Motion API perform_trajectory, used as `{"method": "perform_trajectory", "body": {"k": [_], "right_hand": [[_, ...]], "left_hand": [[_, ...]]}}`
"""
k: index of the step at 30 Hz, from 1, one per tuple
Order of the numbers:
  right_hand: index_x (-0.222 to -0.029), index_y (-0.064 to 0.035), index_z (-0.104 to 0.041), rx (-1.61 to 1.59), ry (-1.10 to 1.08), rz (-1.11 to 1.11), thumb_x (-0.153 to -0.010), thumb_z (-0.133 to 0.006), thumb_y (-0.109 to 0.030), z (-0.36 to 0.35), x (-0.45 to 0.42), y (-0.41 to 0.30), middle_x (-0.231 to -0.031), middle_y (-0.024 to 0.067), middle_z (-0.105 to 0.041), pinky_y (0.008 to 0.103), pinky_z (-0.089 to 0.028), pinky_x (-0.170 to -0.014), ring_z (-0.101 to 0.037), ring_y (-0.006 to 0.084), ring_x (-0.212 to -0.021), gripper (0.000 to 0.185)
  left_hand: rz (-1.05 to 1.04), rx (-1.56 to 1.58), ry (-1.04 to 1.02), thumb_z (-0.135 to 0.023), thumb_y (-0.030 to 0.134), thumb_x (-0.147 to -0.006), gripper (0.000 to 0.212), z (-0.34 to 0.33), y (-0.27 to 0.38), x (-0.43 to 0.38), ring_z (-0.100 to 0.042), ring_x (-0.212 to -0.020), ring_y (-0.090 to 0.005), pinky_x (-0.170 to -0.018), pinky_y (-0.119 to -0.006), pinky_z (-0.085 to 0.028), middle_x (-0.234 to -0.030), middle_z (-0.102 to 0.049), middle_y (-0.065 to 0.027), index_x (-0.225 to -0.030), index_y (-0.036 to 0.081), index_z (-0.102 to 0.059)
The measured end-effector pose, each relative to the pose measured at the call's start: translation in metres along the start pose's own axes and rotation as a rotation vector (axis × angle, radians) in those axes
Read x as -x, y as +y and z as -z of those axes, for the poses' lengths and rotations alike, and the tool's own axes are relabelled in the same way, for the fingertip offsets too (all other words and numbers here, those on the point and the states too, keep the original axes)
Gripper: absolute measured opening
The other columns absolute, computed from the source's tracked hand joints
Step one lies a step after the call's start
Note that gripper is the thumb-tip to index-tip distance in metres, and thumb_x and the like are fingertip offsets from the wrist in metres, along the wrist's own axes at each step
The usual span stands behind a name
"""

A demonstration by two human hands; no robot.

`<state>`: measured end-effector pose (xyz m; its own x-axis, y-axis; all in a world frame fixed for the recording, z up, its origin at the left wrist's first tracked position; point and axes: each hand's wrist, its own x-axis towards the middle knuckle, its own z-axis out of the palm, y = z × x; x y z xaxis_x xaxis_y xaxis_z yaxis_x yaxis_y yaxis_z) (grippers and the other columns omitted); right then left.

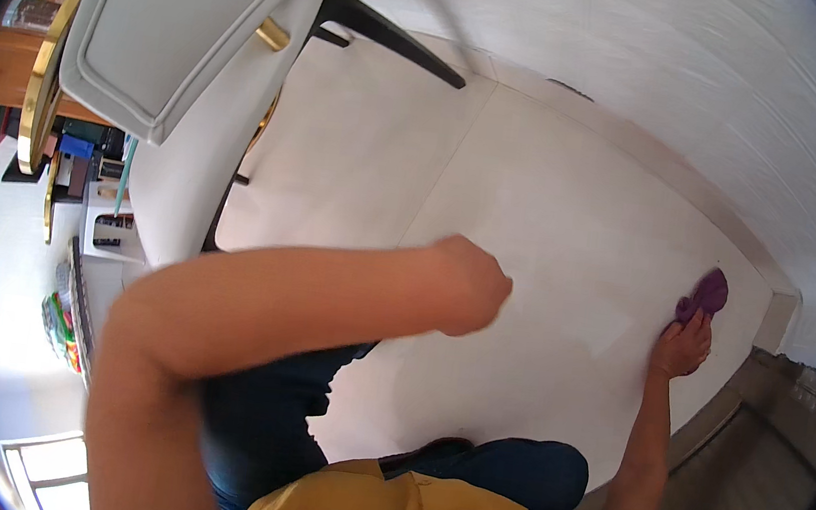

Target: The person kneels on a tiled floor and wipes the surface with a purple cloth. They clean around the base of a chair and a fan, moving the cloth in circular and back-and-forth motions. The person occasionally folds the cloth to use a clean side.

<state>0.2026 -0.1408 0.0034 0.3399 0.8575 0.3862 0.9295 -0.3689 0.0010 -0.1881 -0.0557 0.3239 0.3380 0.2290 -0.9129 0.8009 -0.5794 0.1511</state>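
My right hand (683, 348) presses a bunched purple cloth (710, 291) against the pale tiled floor (560, 242), close to the far right corner by the wall. My left hand (476, 289) is raised above the middle of the floor, its fingers curled in and turned away from view. Nothing shows in it, and the curled fingers hide whether it holds anything. My knees are bent in dark trousers near the bottom of the view.
A grey padded chair (201, 80) with black legs stands at the upper left, beside a gold-edged table (37, 99). A white wall (663, 72) with a tile skirting runs along the top and right. A dark brown surface (753, 476) borders the floor at the lower right.
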Motion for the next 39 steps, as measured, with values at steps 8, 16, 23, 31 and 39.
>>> {"method": "perform_trajectory", "body": {"k": [8,16,23,31,39], "right_hand": [[-0.133,-0.0143,-0.054,-0.029,-0.035,0.034,-0.088,-0.053,-0.02,-0.006,0.001,-0.008,-0.136,0.0101,-0.054,0.05,-0.037,-0.103,-0.05,0.0324,-0.123,0.046],[-0.134,-0.0144,-0.053,-0.045,-0.055,0.005,-0.087,-0.054,-0.019,-0.004,0.002,-0.005,-0.138,0.0093,-0.052,0.049,-0.037,-0.104,-0.048,0.0313,-0.124,0.048],[-0.131,-0.0111,-0.056,-0.052,-0.065,0.004,-0.085,-0.056,-0.018,0.001,-0.004,-0.016,-0.136,0.011,-0.054,0.0497,-0.037,-0.104,-0.05,0.0339,-0.123,0.046],[-0.131,-0.0137,-0.055,-0.03,-0.16,-0.094,-0.083,-0.059,-0.018,0.002,0.01,-0.029,-0.138,0.0096,-0.053,0.0504,-0.037,-0.102,-0.049,0.0332,-0.122,0.048],[-0.121,-0.0039,-0.058,-1.207,-0.517,0.306,-0.076,-0.051,0.007,0.05,0.009,-0.145,-0.121,0.0141,-0.057,0.044,-0.038,-0.104,-0.052,0.035,-0.115,0.047]], "left_hand": [[0.288,-0.192,0.937,-0.067,0.008,-0.081,0.026,-0.09,-0.076,0.202,-0.057,-0.11,-0.0288,-0.093,-0.042,-0.046,-0.112,-0.06,-0.0112,-0.106,0.006,-0.061],[0.258,-0.144,1.065,-0.071,0.009,-0.073,0.024,-0.12,-0.099,0.214,-0.058,-0.113,-0.0276,-0.106,-0.046,-0.036,-0.114,-0.063,-0.0085,-0.096,0.008,-0.065],[0.209,-0.194,1.028,-0.072,0.013,-0.067,0.023,-0.12,-0.095,0.214,-0.061,-0.101,-0.0243,-0.102,-0.045,-0.037,-0.101,-0.066,-0.0052,-0.089,0.009,-0.065],[0.138,-0.118,1.128,-0.068,0.013,-0.065,0.019,-0.118,-0.097,0.208,-0.064,-0.089,-0.0238,-0.102,-0.044,-0.036,-0.091,-0.068,-0.0058,-0.083,0.009,-0.064],[0.151,-0.1,1.138,-0.068,0.012,-0.062,0.017,-0.127,-0.099,0.216,-0.064,-0.085,-0.0218,-0.102,-0.045,-0.036,-0.086,-0.068,-0.0053,-0.078,0.01,-0.064]]}}
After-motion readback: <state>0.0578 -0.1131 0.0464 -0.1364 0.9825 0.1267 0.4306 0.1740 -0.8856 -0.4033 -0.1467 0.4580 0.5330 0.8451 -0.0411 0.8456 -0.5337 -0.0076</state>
